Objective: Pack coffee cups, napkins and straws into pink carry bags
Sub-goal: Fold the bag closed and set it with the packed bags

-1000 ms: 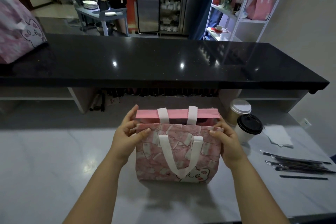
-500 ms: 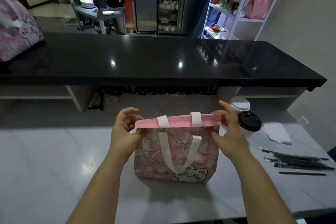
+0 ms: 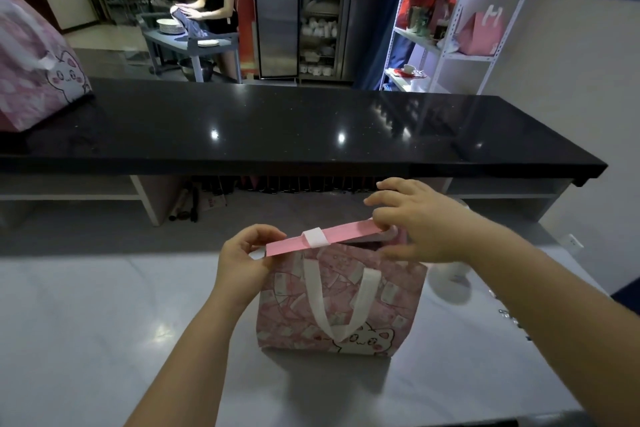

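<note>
You have lots of open table point(image 3: 97, 329) left of the pink bag point(image 3: 341, 308) and in front of it. On the right, a blurry white cup point(image 3: 450, 279) stands close by the bag, partly behind your right arm point(image 3: 519, 281). Behind, the black counter point(image 3: 277, 128) hangs over the table. The bag's pink flap point(image 3: 349, 234) lies across its top, leaving a thin gap.

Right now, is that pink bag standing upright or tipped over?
Upright. The pink bag stands on its base on the grey counter, with its cat print facing the camera.
</note>
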